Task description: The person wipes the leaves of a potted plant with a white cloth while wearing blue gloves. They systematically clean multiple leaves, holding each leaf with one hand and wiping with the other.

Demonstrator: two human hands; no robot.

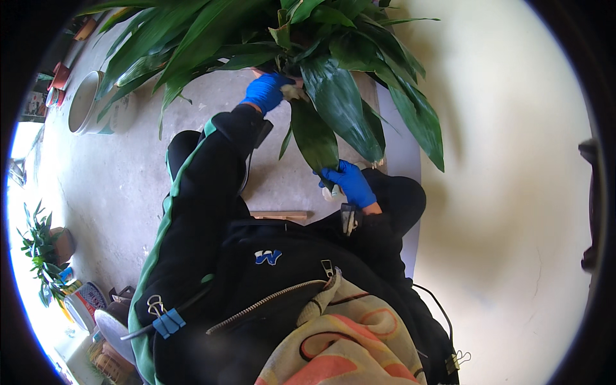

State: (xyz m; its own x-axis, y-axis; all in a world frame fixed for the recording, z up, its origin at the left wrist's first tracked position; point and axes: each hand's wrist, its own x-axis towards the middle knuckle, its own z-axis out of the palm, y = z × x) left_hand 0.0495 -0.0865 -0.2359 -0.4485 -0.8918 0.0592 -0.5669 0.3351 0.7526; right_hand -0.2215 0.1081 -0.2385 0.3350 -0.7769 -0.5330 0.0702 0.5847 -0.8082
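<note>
A large potted-type plant with broad, dark green leaves spreads across the top of the view. My left hand, in a blue glove, is at the base of one hanging leaf, with a whitish, crumpled cloth or wad at its fingers. The tip of that same leaf lies between the thumb and fingers of my right hand, also gloved in blue. Just below the right hand's fingers is a small whitish object, partly hidden. The plant's base is hidden by foliage.
A pale wall rises close on the right. On the concrete floor at the left stand a white bucket, plant pots and a smaller leafy plant. A wooden piece lies between my legs. Cables run along my sleeves.
</note>
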